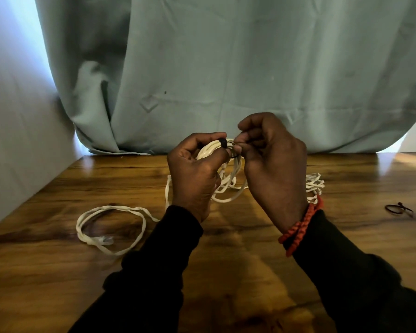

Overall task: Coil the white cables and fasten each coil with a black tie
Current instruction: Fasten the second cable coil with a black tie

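My left hand (195,169) grips a coil of white cable (228,179) held up above the wooden table (58,188). A black tie (223,143) wraps the top of that coil, right by my left thumb. My right hand (271,159) pinches the tie's thin black tail beside the coil. A loose loop of the same white cable (111,227), ending in a clear plug (103,241), lies on the table at the left. Another bundle of white cable (315,186) lies behind my right wrist, partly hidden.
A spare black tie (398,209) lies on the table at the far right. A pale green curtain (226,68) hangs behind the table's far edge, and a white wall (15,140) closes the left side.
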